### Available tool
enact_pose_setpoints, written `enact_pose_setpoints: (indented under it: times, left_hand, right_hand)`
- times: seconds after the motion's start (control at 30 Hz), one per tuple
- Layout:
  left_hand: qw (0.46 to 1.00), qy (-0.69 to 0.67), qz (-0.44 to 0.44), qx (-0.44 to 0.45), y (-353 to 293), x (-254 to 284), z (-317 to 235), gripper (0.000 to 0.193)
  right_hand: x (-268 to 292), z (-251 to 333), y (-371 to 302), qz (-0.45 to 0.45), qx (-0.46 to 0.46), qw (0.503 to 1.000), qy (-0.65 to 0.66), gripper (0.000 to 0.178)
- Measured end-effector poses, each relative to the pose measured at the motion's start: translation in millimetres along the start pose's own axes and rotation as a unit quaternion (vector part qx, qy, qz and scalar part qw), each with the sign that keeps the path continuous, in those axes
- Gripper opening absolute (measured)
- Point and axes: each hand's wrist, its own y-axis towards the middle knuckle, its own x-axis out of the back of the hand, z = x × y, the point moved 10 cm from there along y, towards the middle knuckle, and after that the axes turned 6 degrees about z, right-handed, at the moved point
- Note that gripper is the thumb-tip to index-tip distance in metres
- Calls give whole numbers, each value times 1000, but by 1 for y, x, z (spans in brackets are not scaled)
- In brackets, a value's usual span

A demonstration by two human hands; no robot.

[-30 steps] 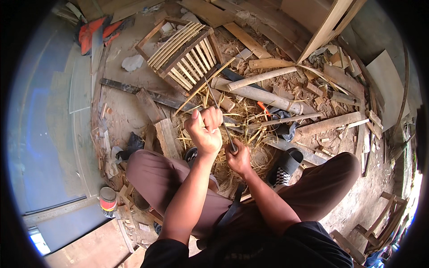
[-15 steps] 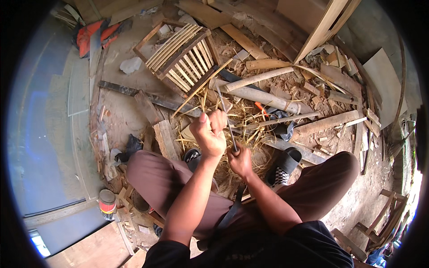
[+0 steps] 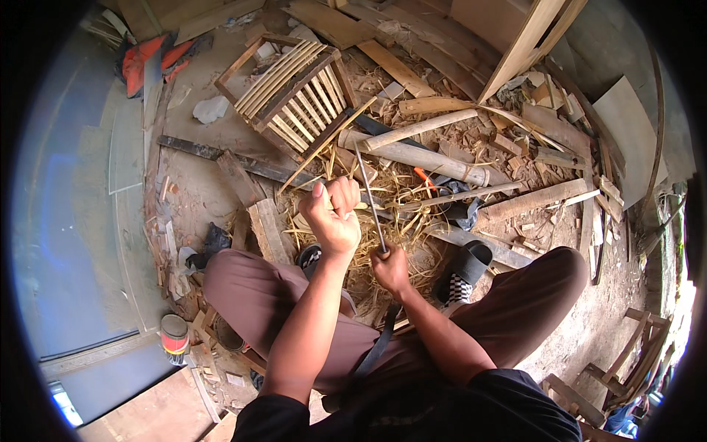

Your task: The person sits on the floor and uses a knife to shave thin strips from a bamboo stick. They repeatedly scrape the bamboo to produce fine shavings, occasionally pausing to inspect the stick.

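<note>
My right hand (image 3: 391, 268) is closed round the handle of a long-bladed knife (image 3: 372, 205). Its narrow blade, seen nearly edge-on, points away from me and slants slightly left. To the left of the blade, my left hand (image 3: 336, 215) is curled into a fist with the thumb upward. A small yellowish bit shows at the fist's right side, but what the fingers hold is hidden. Thin, pale curled shavings (image 3: 412, 239) litter the ground beneath both hands and between my feet.
Beyond my hands stands a slatted wooden frame (image 3: 302, 96). A round pole (image 3: 427, 158) and planks (image 3: 534, 202) lie to the right. An orange-handled object (image 3: 424, 177) rests among the shavings. At left are a blue-grey panel (image 3: 81, 243) and a paint-stained can (image 3: 174, 335).
My left fist has shifted a little to the left, widening its gap from the knife blade. My right hand keeps its grip on the knife, nearly in place. The view has shifted slightly.
</note>
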Motion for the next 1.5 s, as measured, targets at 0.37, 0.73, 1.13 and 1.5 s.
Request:
enact_pose_setpoints:
  times: [0.37,0.73,1.13,1.5]
  left_hand:
    - [999,-33,-19,23,3,16,-3,57]
    - [997,8,-75,-12,12,40,-46,49]
    - [981,-109,-121,108,10,41,-33,65]
    - [986,-88,-104,100,-3,45,-40,65]
  right_hand:
    - [18,-168,-6,28,-292,954,-67,24]
    - [0,-70,2,1,-193,981,-12,63]
    - [-12,-48,15,40,-125,990,-52,69]
    - [-34,0,-3,54,-69,994,73,52]
